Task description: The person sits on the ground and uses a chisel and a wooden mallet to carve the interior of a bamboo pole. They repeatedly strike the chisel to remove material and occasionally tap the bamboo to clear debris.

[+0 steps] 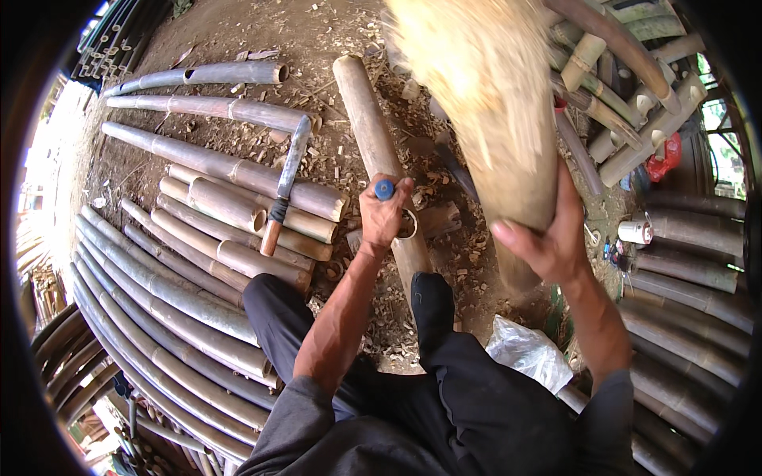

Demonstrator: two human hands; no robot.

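Bamboo pole (367,115) underfoot, wooden club (508,143) aloft.
The foot (432,305) probably steadies the pole lying ahead; the left grip (382,216), closed round a blue-ended tool (384,189), apparently stands it by the round opening (408,224) (its tip is hidden); the right grip (552,242) clasps the club.

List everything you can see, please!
Long round bamboo pole: one, tan, centre
Round-ended tool: one, blue end, centre
Thick blurred wooden block: one, tan, upper middle
Long-bladed knife with wooden handle: one, grey and brown, left
Round bamboo poles: many, grey and brown, left and right
Cut bamboo pieces: several, tan, upper right
Thin wood chips: many, pale, centre
Crinkled plastic bag: one, clear, lower right
Small plastic bag: one, red, upper right
Small cylindrical container: one, white, right
Clothed legs: two, black, bottom
Left hand: one, bare, around the tool
Right hand: one, bare, gripping the block
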